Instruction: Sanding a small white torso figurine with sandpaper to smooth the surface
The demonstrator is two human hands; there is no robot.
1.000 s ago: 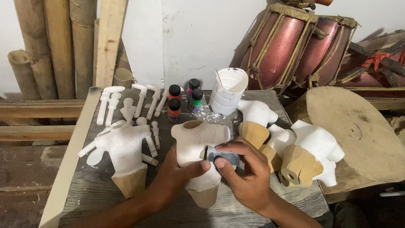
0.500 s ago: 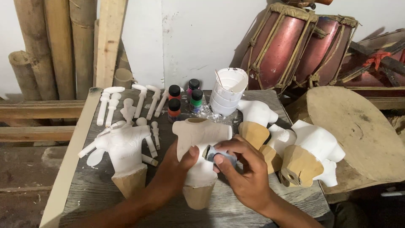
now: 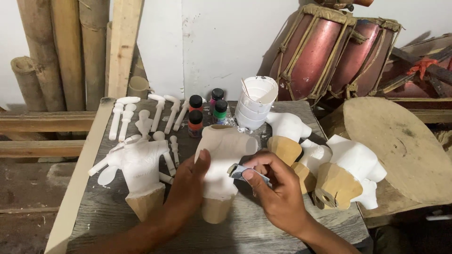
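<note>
left hand (image 3: pixel 188 186): wrapped round the left flank of the white torso figure (image 3: pixel 221 162), thumb up on its front
right hand (image 3: pixel 278 188): fingers pinching a small folded abrasive scrap (image 3: pixel 241 171) against the torso's right side
torso figure: upright on the grey plank table (image 3: pixel 263 230), near its front edge; looks rigid, light, chalky, probably chips easily; best held at the waist above its tan base
left of torso: second white torso (image 3: pixel 141 164), loose limb pieces (image 3: pixel 157 113) behind
right of torso: more tan-based figures (image 3: pixel 343 178), crowding close
behind torso: paint bottles (image 3: pixel 207 110), stacked white cups (image 3: pixel 254 103)
far: red drums (image 3: pixel 329 51)

Weathered wooden table (image 3: pixel 263 230), white torso figures (image 3: pixel 141 164), paint bottles (image 3: pixel 195 123)
</note>
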